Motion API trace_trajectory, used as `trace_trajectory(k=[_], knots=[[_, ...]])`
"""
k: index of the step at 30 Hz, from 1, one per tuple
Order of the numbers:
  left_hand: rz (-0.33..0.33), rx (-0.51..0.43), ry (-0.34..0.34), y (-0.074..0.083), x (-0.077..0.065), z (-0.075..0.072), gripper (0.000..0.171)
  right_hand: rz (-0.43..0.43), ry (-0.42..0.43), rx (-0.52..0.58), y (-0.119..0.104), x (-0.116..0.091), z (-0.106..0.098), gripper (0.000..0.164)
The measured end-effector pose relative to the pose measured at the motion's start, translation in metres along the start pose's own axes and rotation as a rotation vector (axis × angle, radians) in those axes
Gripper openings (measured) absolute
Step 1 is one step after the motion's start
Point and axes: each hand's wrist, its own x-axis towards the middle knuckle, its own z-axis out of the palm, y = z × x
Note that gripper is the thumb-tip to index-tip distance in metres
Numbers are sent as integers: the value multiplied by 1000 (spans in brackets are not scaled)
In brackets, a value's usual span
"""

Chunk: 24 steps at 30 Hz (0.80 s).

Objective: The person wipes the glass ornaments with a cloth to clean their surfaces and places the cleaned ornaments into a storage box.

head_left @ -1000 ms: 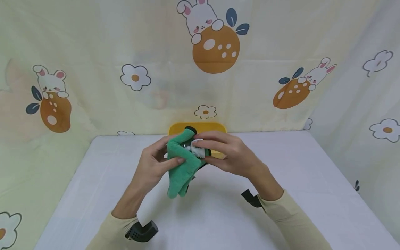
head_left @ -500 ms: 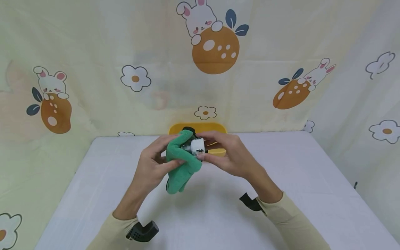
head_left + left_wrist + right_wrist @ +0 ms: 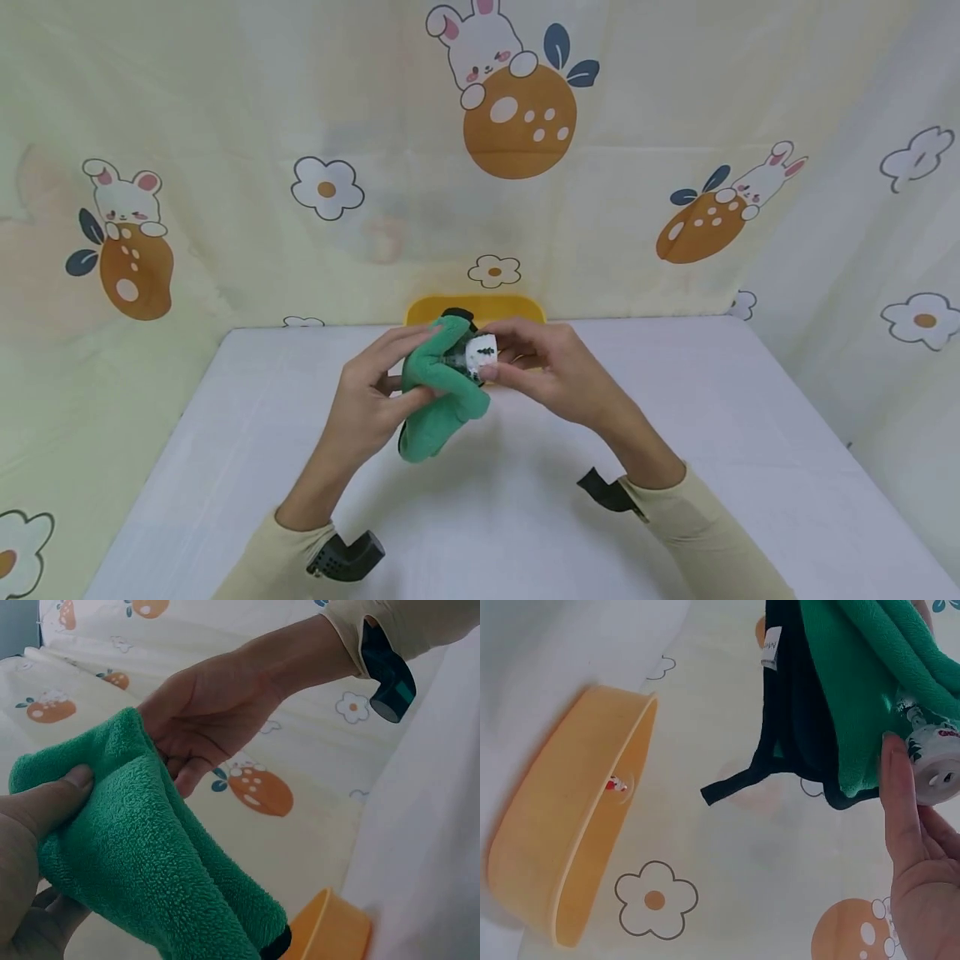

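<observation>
Above the table's middle, our left hand (image 3: 371, 400) pinches the soft, limp green towel (image 3: 438, 392) around a small white bottle (image 3: 480, 354); our right hand's (image 3: 551, 375) fingertips pinch its hard, light, probably slippery base.

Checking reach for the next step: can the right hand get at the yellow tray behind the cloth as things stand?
Probably yes, but not while loaded. The yellow tray sits just past the right hand, nothing between them. That hand now pinches the small white object against the green cloth, so it must let go first.
</observation>
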Motion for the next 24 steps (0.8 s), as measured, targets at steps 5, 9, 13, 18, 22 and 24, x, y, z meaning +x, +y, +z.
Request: trace_trajectory(k=[5, 9, 13, 18, 22, 24], knots=[[-63, -30, -13, 0, 1, 1, 64, -56, -8, -13, 2, -2, 2, 45], [-99, -35, -8, 1, 0, 1, 64, -111, -9, -57, 3, -3, 3, 52], [-115, -47, 0, 3, 0, 2, 63, -191, -7, -106, 5, -3, 4, 58], [-143, -66, 11, 5, 0, 1, 61, -292, -16, -187, 9, -3, 4, 58], [-168, -95, 14, 5, 0, 1, 59, -381, -15, -267, 12, -3, 3, 53], [-175, -113, 12, 4, 0, 0, 58, -427, -11, -304, 12, -2, 2, 52]])
